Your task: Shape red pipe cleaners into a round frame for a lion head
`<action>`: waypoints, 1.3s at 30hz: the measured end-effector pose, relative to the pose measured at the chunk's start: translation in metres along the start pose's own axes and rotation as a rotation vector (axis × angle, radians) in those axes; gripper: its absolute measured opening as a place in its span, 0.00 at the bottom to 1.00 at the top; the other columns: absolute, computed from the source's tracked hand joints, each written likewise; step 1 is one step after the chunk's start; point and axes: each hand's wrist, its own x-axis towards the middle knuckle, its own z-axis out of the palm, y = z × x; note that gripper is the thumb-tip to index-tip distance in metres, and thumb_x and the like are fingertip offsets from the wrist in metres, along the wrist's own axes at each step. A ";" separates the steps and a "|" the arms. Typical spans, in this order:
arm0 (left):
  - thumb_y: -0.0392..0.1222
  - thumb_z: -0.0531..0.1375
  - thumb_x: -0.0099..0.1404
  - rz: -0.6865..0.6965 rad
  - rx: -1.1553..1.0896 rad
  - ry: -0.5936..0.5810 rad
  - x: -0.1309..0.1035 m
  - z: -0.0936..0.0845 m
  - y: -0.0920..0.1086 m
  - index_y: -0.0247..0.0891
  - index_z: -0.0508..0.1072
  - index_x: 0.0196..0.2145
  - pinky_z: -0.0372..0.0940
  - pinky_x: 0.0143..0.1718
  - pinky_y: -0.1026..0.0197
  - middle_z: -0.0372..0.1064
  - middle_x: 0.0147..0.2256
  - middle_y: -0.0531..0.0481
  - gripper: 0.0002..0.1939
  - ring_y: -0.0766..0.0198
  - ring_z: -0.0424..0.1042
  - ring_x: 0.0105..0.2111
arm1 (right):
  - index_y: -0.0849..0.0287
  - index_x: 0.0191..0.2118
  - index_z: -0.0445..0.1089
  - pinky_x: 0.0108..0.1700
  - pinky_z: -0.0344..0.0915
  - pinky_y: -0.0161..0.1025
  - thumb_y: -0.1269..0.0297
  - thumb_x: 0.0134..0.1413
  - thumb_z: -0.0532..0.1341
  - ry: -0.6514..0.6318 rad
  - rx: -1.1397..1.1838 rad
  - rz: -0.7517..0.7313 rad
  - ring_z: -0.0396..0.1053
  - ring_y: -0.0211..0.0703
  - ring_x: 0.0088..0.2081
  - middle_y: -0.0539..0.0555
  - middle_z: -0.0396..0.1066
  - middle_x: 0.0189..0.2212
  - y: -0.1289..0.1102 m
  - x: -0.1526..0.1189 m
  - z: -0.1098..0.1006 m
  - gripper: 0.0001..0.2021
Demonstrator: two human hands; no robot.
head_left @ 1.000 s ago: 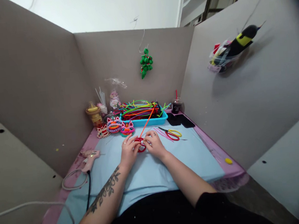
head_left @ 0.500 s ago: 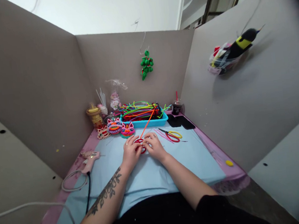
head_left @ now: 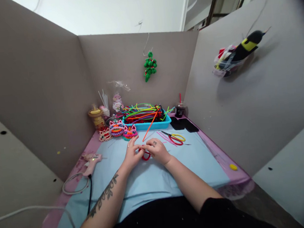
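Over the middle of the blue cloth (head_left: 158, 179), my left hand (head_left: 132, 154) and my right hand (head_left: 157, 151) meet at a red pipe cleaner (head_left: 146, 158) bent into a loop. Both hands pinch its upper part between thumb and fingers, and the lower curve shows beneath them. Some fingers of the left hand point up, away from the loop. The pinched section itself is hidden by the fingertips. Just beyond the hands, an orange pipe cleaner (head_left: 150, 127) leans from the blue tray (head_left: 148, 126) down to the cloth.
Behind are several colourful lion-head figures (head_left: 116, 128), a lidded cup (head_left: 97, 119) and a dark drink cup (head_left: 180, 109). Scissors (head_left: 176, 139) lie beside pink pipe cleaners (head_left: 165, 137) and black phone-like slabs (head_left: 184, 124). A pink glue gun (head_left: 92, 164) with its cord rests left. Grey partitions enclose the table.
The red loop now hangs lower and shows more below my fingers. My right fingers have curled in closer, and a left finger has lifted. The orange pipe cleaner looks unmoved.
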 end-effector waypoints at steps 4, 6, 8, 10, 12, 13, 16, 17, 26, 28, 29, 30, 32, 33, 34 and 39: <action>0.40 0.57 0.58 0.022 0.009 0.027 0.000 0.000 -0.001 0.39 0.74 0.28 0.51 0.57 0.45 0.58 0.56 0.44 0.06 0.53 0.54 0.57 | 0.54 0.39 0.73 0.37 0.58 0.39 0.67 0.58 0.53 0.011 -0.050 -0.002 0.62 0.41 0.34 0.54 0.68 0.30 0.002 0.001 0.000 0.11; 0.40 0.57 0.59 0.074 0.039 0.051 0.000 -0.001 0.000 0.39 0.74 0.29 0.51 0.57 0.45 0.58 0.55 0.45 0.06 0.54 0.54 0.57 | 0.55 0.39 0.73 0.37 0.58 0.39 0.67 0.58 0.53 -0.034 -0.068 0.010 0.62 0.42 0.35 0.54 0.68 0.31 0.003 0.002 -0.002 0.10; 0.39 0.57 0.59 0.121 0.086 0.074 0.000 -0.003 0.003 0.40 0.73 0.29 0.52 0.56 0.45 0.59 0.55 0.45 0.05 0.55 0.54 0.57 | 0.55 0.38 0.72 0.37 0.57 0.40 0.67 0.58 0.54 -0.093 -0.083 0.012 0.62 0.43 0.36 0.55 0.68 0.33 0.003 0.005 -0.006 0.10; 0.39 0.57 0.59 0.150 0.148 0.091 -0.001 -0.004 0.008 0.40 0.73 0.30 0.53 0.55 0.45 0.61 0.54 0.46 0.05 0.54 0.54 0.57 | 0.56 0.38 0.72 0.37 0.57 0.40 0.67 0.57 0.54 -0.158 -0.093 -0.002 0.61 0.44 0.36 0.55 0.68 0.33 0.002 0.009 -0.012 0.09; 0.38 0.57 0.59 0.178 0.220 0.091 -0.002 -0.006 0.013 0.41 0.74 0.30 0.53 0.54 0.44 0.62 0.53 0.46 0.05 0.52 0.53 0.58 | 0.56 0.36 0.72 0.38 0.57 0.41 0.69 0.55 0.56 -0.232 -0.096 -0.017 0.60 0.45 0.38 0.56 0.68 0.35 0.001 0.014 -0.017 0.08; 0.37 0.57 0.59 0.199 0.254 0.081 -0.003 -0.006 0.016 0.41 0.74 0.30 0.53 0.53 0.44 0.63 0.53 0.47 0.06 0.52 0.53 0.58 | 0.56 0.35 0.72 0.38 0.57 0.41 0.70 0.54 0.57 -0.267 -0.093 -0.014 0.60 0.46 0.39 0.56 0.68 0.35 0.001 0.017 -0.020 0.07; 0.35 0.57 0.59 0.272 0.324 0.025 -0.005 -0.004 0.022 0.43 0.75 0.31 0.52 0.54 0.45 0.65 0.51 0.49 0.07 0.52 0.54 0.57 | 0.56 0.28 0.72 0.38 0.57 0.41 0.73 0.49 0.59 -0.357 -0.057 0.053 0.61 0.45 0.38 0.55 0.68 0.33 0.003 0.024 -0.024 0.06; 0.35 0.57 0.59 0.295 0.331 0.003 -0.005 -0.003 0.022 0.44 0.75 0.31 0.52 0.54 0.45 0.66 0.50 0.49 0.07 0.52 0.55 0.57 | 0.57 0.25 0.72 0.37 0.57 0.40 0.73 0.48 0.59 -0.390 -0.038 0.083 0.61 0.44 0.36 0.55 0.68 0.31 0.004 0.025 -0.025 0.07; 0.40 0.58 0.59 0.117 0.087 0.077 0.000 -0.003 0.003 0.41 0.75 0.30 0.53 0.55 0.44 0.63 0.52 0.46 0.05 0.53 0.53 0.57 | 0.55 0.42 0.70 0.46 0.58 0.43 0.69 0.54 0.58 -0.301 0.048 0.003 0.61 0.45 0.45 0.55 0.68 0.41 0.008 0.034 -0.041 0.10; 0.41 0.58 0.59 0.082 0.015 0.037 0.000 -0.004 0.002 0.42 0.75 0.30 0.51 0.56 0.44 0.63 0.52 0.46 0.05 0.54 0.54 0.57 | 0.52 0.41 0.70 0.49 0.56 0.46 0.67 0.56 0.56 -0.219 0.014 -0.081 0.59 0.47 0.49 0.55 0.68 0.43 0.006 0.034 -0.042 0.09; 0.41 0.58 0.59 0.067 -0.020 0.011 0.000 -0.004 0.002 0.42 0.75 0.31 0.51 0.57 0.43 0.63 0.52 0.46 0.06 0.54 0.54 0.57 | 0.51 0.39 0.71 0.50 0.55 0.47 0.66 0.57 0.56 -0.193 0.005 -0.121 0.58 0.47 0.50 0.55 0.68 0.43 0.006 0.034 -0.042 0.08; 0.42 0.58 0.60 0.056 -0.056 -0.015 0.000 -0.005 0.003 0.42 0.75 0.31 0.51 0.57 0.43 0.63 0.52 0.46 0.06 0.54 0.55 0.57 | 0.50 0.37 0.72 0.50 0.54 0.47 0.65 0.57 0.56 -0.177 0.003 -0.155 0.58 0.47 0.50 0.54 0.68 0.43 0.006 0.034 -0.041 0.08; 0.42 0.57 0.60 0.043 -0.122 -0.061 0.000 -0.007 0.004 0.42 0.75 0.32 0.53 0.56 0.45 0.62 0.53 0.46 0.07 0.54 0.56 0.57 | 0.49 0.34 0.73 0.50 0.54 0.47 0.64 0.57 0.56 -0.165 0.010 -0.206 0.59 0.46 0.50 0.52 0.69 0.42 0.007 0.034 -0.041 0.08; 0.43 0.57 0.60 0.037 -0.151 -0.080 0.001 -0.008 0.005 0.41 0.75 0.33 0.54 0.56 0.46 0.62 0.53 0.45 0.07 0.54 0.57 0.57 | 0.48 0.33 0.73 0.49 0.54 0.47 0.64 0.57 0.56 -0.161 0.015 -0.219 0.59 0.46 0.50 0.52 0.69 0.42 0.008 0.035 -0.041 0.08; 0.43 0.57 0.61 0.033 -0.177 -0.095 0.001 -0.009 0.005 0.41 0.75 0.33 0.55 0.56 0.47 0.62 0.53 0.45 0.08 0.54 0.58 0.56 | 0.48 0.33 0.73 0.49 0.54 0.46 0.64 0.57 0.56 -0.155 0.019 -0.228 0.59 0.46 0.49 0.51 0.69 0.42 0.009 0.036 -0.041 0.08; 0.47 0.56 0.61 0.022 -0.295 -0.192 0.002 -0.014 0.004 0.41 0.74 0.32 0.56 0.55 0.49 0.60 0.55 0.46 0.10 0.54 0.59 0.56 | 0.45 0.36 0.73 0.50 0.54 0.47 0.64 0.57 0.57 -0.151 0.020 -0.255 0.58 0.47 0.50 0.50 0.69 0.45 0.011 0.037 -0.043 0.08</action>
